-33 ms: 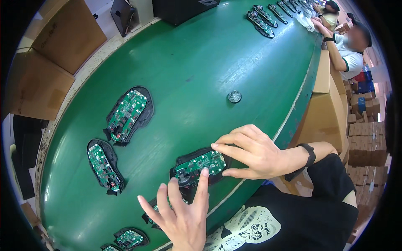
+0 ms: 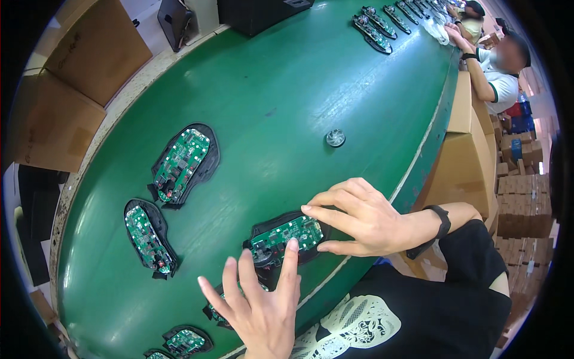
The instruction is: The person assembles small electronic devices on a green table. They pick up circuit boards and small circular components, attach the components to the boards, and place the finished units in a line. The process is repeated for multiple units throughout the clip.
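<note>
A black plastic shell with a green circuit board (image 2: 278, 239) lies at the near edge of the green table. My right hand (image 2: 368, 224) grips its right end, fingers on the far side and thumb on the near side. My left hand (image 2: 260, 296) has its fingers spread; one fingertip rests on the board, near a dark round part (image 2: 263, 257) at the shell's left end. Partly hidden under the left hand is another board in a shell (image 2: 218, 312). Farther up the table a small round metallic part (image 2: 335, 138) lies by itself.
Two more shells with boards (image 2: 184, 161) (image 2: 146, 239) lie to the left, others (image 2: 186, 341) at the lower left. Several stand in a row (image 2: 372, 35) at the far end, near a co-worker (image 2: 499, 72). Cardboard boxes (image 2: 460, 158) flank the table.
</note>
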Demonstrator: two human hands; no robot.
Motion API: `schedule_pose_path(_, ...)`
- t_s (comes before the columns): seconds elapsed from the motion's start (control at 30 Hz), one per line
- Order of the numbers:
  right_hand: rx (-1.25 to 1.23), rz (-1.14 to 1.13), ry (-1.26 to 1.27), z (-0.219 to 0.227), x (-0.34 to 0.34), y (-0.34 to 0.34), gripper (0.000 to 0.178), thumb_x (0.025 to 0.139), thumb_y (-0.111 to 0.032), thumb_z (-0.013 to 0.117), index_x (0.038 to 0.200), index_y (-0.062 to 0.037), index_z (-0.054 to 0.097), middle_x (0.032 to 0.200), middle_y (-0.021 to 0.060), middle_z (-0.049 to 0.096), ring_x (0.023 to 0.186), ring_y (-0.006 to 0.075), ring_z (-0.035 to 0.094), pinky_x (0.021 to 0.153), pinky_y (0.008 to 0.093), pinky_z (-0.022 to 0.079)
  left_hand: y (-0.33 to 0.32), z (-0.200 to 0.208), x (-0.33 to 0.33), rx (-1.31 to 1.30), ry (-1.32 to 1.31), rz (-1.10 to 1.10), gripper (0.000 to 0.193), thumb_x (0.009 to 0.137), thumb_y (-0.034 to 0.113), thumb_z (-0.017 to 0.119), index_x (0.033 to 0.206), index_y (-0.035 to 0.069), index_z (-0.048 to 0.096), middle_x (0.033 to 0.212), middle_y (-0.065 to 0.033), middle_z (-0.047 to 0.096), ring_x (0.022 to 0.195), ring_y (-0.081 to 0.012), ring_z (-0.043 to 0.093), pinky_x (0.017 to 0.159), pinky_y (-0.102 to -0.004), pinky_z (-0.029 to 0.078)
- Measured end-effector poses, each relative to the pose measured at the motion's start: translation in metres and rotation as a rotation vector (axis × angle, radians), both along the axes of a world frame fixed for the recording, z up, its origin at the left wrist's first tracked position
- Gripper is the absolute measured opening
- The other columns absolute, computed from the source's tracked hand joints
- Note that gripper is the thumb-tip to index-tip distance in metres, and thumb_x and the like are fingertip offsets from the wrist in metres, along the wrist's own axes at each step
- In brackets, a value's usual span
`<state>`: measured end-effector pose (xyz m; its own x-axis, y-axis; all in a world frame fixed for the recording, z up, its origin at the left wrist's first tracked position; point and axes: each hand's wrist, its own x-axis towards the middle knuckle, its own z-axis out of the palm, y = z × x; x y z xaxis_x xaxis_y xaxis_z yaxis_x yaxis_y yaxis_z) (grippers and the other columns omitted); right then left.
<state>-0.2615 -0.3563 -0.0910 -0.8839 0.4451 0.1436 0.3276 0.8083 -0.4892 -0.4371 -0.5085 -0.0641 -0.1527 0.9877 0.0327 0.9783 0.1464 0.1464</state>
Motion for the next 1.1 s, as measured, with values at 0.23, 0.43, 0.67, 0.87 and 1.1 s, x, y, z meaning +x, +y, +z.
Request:
schedule_pose_path(0.23,-0.007,-0.014,-0.048,-0.004,-0.012,-0.003,0.062,0.074,-0.026,0.083,0.128,-0.0033,0.06,0.117,0.0099,0.059,0.102,0.0272,0.055,0.09,0.0414,0.044,0.016,-0.03,-0.02,0.046,-0.065,-0.148,0.04,0.086,0.011,0.061,0.125,0.019,0.068,0.124,-0.0219,0.06,0.118,-0.0425,0.056,0.102,-0.0604,0.044)
schedule_pose_path(0.43,-0.002,-0.055,-0.078,-0.002,-0.022,-0.011,0.06,0.075,-0.023,0.082,0.127,-0.0025,0.061,0.116,0.0099,0.057,0.103,0.027,0.054,0.091,0.0416,0.043,0.012,-0.028,-0.03,0.051,-0.068,-0.215,0.045,0.086,0.008,0.062,0.128,0.022,0.067,0.128,-0.025,0.056,0.115,-0.0434,0.057,0.096,-0.053,0.05)
schedule_pose_path(0.67,-0.082,-0.04,-0.148,0.005,-0.037,-0.015,0.059,0.076,-0.021,0.082,0.128,-0.0025,0.061,0.114,0.0097,0.056,0.103,0.0263,0.052,0.088,0.0394,0.04,0.0,-0.027,-0.047,0.035,-0.091,-0.284,0.048,0.085,0.005,0.06,0.128,0.024,0.068,0.133,-0.027,0.053,0.114,-0.0447,0.057,0.092,-0.0489,0.052)
schedule_pose_path(0.87,-0.112,-0.039,-0.153,0.007,-0.046,-0.022,0.062,0.075,-0.019,0.082,0.13,-0.0026,0.06,0.112,0.0093,0.055,0.1,0.0256,0.052,0.086,0.0386,0.039,0.002,-0.023,-0.057,0.042,-0.033,-0.305,0.046,0.081,0.009,0.063,0.124,0.023,0.07,0.125,-0.0242,0.059,0.108,-0.0425,0.06,0.083,-0.0451,0.056)
schedule_pose_path(1.1,-0.092,-0.067,-0.061,0.008,-0.034,-0.029,0.065,0.07,-0.018,0.085,0.13,-0.0052,0.062,0.113,0.0093,0.058,0.094,0.0255,0.053,0.083,0.0392,0.041,-0.003,-0.015,-0.051,0.064,-0.012,-0.296,0.046,0.079,0.008,0.064,0.122,0.024,0.071,0.123,-0.0217,0.06,0.105,-0.0383,0.061,0.079,-0.041,0.056)
